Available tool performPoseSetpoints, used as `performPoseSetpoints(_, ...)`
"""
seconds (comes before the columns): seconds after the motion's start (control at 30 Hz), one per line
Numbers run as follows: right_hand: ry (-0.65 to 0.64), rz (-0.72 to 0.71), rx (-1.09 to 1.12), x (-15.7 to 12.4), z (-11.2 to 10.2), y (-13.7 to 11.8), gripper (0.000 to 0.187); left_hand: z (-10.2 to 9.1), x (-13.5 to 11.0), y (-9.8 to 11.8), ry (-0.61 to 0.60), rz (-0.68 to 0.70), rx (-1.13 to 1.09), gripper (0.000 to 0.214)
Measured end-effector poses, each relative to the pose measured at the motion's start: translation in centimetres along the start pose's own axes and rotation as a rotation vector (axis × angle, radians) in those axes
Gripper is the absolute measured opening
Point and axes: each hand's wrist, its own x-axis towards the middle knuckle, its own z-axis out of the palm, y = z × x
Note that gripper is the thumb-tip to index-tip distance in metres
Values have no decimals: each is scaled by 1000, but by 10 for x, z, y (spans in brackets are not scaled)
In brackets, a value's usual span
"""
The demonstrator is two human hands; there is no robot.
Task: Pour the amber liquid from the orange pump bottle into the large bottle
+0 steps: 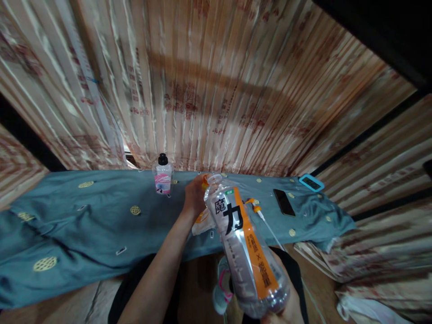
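My right hand grips the base of a large clear plastic bottle with an orange and silver label. That bottle is tilted, its neck pointing away from me toward my left hand. The fingers of my left hand are closed around a smaller clear bottle with orange markings on the bed cloth. Its upper part is mostly hidden by the hand and the large bottle; whether the two mouths touch, I cannot tell. Right of them lies an orange spray trigger head with a white tube.
A small clear bottle with a black cap and pink label stands at the left. At the right lie a dark phone and a blue-framed digital device. Teal patterned cloth covers the surface; pleated curtains hang behind.
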Motion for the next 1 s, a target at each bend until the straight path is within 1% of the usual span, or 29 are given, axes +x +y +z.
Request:
performPoseSetpoints(0.2,-15,55,5,-1,2,-3,107,1,0,-4,8,20,4,23)
performPoseSetpoints(0.37,-4,36,43,-4,7,-6,104,2,-1,-5,15,19,-1,22)
performPoseSetpoints(0.53,-11,20,11,-4,6,-9,100,0,0,0,0,6,4,20)
performPoseSetpoints(0.73,12,15,5,-3,4,-2,105,0,0,1,4,12,16,24)
performPoseSetpoints(0.8,2,-30,-24,-2,-1,5,103,1,0,-1,5,11,22,25)
performPoseSetpoints(0.87,0,-116,-107,-3,-11,13,99,2,-1,-3,0,8,39,26)
performPoseSetpoints(0.93,-1,-210,-257,-3,-23,23,90,3,-1,-4,0,15,46,26)
performPoseSetpoints(1.0,28,-236,-297,-3,-35,30,79,4,-2,-5,7,26,38,26)
